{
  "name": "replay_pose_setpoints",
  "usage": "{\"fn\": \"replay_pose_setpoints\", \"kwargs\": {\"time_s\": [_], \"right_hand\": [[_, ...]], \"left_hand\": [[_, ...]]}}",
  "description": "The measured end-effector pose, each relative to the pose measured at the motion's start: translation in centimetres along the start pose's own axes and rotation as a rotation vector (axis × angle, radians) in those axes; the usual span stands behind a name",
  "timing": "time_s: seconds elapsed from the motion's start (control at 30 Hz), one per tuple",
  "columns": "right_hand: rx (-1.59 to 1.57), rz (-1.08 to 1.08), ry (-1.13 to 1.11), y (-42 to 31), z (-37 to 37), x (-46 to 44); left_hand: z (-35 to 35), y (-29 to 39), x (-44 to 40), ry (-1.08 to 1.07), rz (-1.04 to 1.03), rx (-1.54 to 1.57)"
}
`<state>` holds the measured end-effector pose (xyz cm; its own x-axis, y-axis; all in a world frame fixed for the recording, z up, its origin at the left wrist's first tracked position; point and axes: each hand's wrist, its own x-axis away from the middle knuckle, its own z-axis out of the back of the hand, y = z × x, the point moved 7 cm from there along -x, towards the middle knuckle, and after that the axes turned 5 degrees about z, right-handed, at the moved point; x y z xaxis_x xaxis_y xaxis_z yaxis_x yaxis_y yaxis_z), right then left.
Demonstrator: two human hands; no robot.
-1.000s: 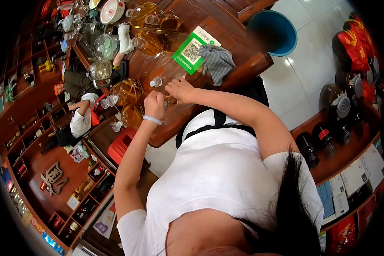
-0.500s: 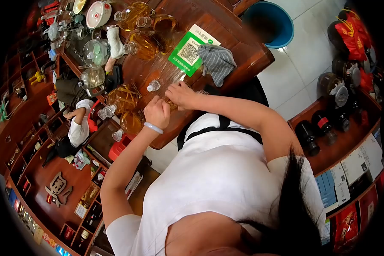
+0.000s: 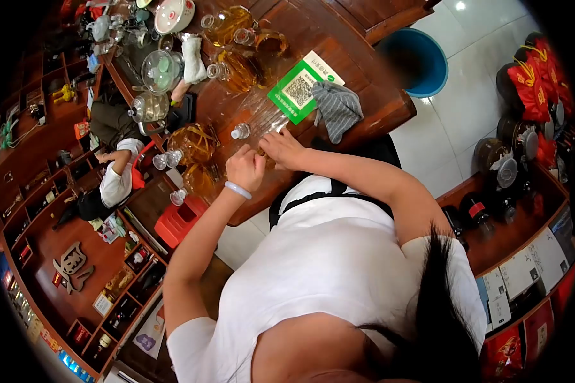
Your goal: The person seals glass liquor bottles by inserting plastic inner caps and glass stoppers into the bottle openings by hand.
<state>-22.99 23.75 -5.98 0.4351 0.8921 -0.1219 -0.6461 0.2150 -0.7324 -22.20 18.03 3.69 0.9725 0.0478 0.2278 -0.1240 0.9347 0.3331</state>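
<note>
My left hand (image 3: 245, 168), with a pale bangle at the wrist, is closed near the front edge of the dark wooden table (image 3: 313, 38). Close beside it, my right hand (image 3: 283, 148) has its fingers bent and pressed together. A small brownish bit shows between the hands, too hidden to name. A clear glass stopper (image 3: 241, 131) lies just beyond them. Some clear plastic wrap (image 3: 262, 115) is spread behind the fingers. To the right are a green-and-white QR code card (image 3: 298, 91) and a striped grey cloth (image 3: 337, 110).
Several glass bottles of amber liquid (image 3: 195, 142) stand at the left and back. A lidded white bowl (image 3: 174, 15) and glass jar (image 3: 149, 107) are farther off. Right of the table is a blue bucket (image 3: 421, 64). Another person (image 3: 118, 182) sits at the left near a red stool (image 3: 180, 223).
The view has shifted, so the table and the things on it appear slightly lower and to the right. Both hands stay close together at the same spot by the stopper.
</note>
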Motion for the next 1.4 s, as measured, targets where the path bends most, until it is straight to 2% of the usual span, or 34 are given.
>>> {"fn": "replay_pose_setpoints", "kwargs": {"time_s": [0.1, 0.17, 0.2, 0.27, 0.33, 0.4, 0.57, 0.87, 0.93, 1.0, 1.07, 1.23, 1.33, 1.4], "right_hand": [[-0.024, 0.011, -0.039, 0.6, 0.0, -0.2], [-0.042, 0.046, -0.006, 0.5, -0.2, -0.2], [-0.033, 0.060, -0.007, 0.5, -0.5, -0.4], [-0.172, 0.070, 0.082, 1.1, 0.3, -1.0], [-0.217, 0.047, 0.059, 1.1, 1.9, -1.6], [-0.301, -0.081, 0.042, 1.4, 3.9, -1.5], [-0.258, -0.124, -0.179, -1.4, 9.5, -2.9], [-0.138, -0.023, -0.234, -8.7, 16.6, -3.9], [-0.168, 0.016, -0.217, -10.0, 17.0, -3.7], [-0.168, 0.016, -0.241, -11.0, 17.1, -3.4], [-0.168, 0.022, -0.269, -12.3, 17.3, -3.1], [-0.413, -0.001, -0.318, -12.8, 15.5, -2.5], [-0.484, -0.022, -0.300, -11.5, 13.8, -2.4], [-0.491, -0.025, -0.297, -11.3, 13.3, -2.4]], "left_hand": [[-0.1, -0.8, -0.4, 0.008, 0.081, 0.046], [-0.1, -2.7, 0.1, 0.008, 0.370, 0.268], [-0.3, -3.4, 0.4, 0.025, 0.372, 0.270], [-1.2, -6.1, 1.5, 0.142, 0.555, 0.939], [0.1, -6.3, 2.5, 0.210, 0.548, 1.040], [0.6, -6.9, 4.1, 0.279, 0.537, 1.139], [2.6, -5.1, 5.7, 0.274, 0.314, 1.111], [8.8, -1.0, 5.2, 0.393, 0.162, 1.266], [9.7, 0.3, 4.8, 0.263, 0.068, 1.321], [10.2, 0.8, 5.2, 0.262, 0.109, 1.365], [10.9, 1.7, 5.3, 0.275, -0.029, 1.216], [9.5, 1.1, 6.3, 0.113, 0.152, 1.229], [9.8, 1.3, 6.5, 0.201, 0.106, 1.124], [9.6, 0.8, 6.5, 0.214, 0.181, 1.042]]}}
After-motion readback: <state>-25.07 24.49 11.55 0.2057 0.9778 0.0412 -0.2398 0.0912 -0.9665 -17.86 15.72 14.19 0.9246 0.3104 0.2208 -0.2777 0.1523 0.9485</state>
